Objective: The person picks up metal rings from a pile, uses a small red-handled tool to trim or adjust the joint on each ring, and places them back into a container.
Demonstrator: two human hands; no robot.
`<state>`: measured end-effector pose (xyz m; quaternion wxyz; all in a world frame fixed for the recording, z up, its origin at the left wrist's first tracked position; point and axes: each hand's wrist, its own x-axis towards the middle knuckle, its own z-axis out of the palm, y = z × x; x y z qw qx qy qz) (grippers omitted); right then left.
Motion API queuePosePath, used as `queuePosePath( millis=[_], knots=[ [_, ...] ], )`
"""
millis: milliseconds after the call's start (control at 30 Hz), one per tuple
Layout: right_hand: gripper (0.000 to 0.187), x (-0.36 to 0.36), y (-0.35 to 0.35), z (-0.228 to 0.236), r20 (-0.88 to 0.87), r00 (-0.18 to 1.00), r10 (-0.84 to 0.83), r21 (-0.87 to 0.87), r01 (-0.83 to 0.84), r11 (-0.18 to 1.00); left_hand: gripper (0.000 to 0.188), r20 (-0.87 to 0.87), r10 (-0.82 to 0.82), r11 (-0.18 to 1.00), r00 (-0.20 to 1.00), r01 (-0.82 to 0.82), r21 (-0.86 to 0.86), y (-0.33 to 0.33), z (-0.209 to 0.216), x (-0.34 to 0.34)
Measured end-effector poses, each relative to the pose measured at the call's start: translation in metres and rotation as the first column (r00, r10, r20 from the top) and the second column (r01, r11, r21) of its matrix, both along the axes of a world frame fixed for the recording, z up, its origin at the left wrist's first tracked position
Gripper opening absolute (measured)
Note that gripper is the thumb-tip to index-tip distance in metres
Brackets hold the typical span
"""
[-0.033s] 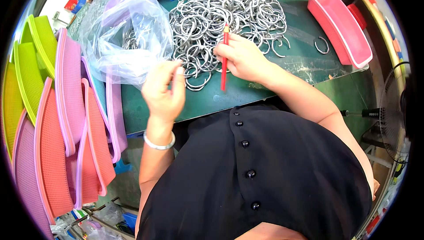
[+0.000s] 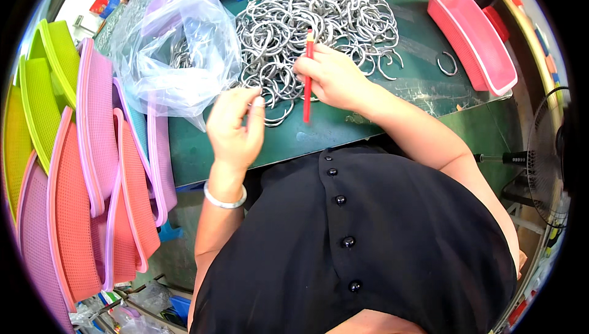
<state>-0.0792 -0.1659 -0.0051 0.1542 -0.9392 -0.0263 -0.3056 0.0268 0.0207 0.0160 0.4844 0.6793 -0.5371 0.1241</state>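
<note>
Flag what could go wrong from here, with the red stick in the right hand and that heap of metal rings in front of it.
The metal rings lie tangled, so lifting one with the red stick held in the right hand may drag several along. The rings have open ends, which could snag fingers on the left hand hovering at the heap's near edge. One loose ring already sits apart beside the pink tray; more could scatter across the green table.

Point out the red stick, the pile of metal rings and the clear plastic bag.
red stick (image 2: 307, 97): head view, lower shaft below the right hand.
pile of metal rings (image 2: 288, 27): head view, middle of the heap.
clear plastic bag (image 2: 178, 51): head view, crumpled middle.
</note>
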Motion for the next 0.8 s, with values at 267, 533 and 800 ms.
queuePosePath(
  millis=[267,533,800],
  knots=[
    [0.013,0.036,0.011,0.01,-0.234,0.957,-0.174,-0.122,0.149,0.981,0.012,-0.246,-0.005,0.989,0.969,0.042,0.142,0.01,-0.026,-0.012],
    [0.014,0.039,0.012,0.012,-0.337,0.928,-0.157,0.142,0.215,0.966,0.011,-0.272,-0.001,0.986,0.962,0.046,0.159,0.012,-0.029,-0.013],
    [0.017,0.036,0.01,0.016,-0.297,0.955,-0.018,0.41,0.145,0.9,0.011,-0.292,-0.007,0.983,0.956,0.06,0.174,0.01,-0.029,-0.015]
  ],
)
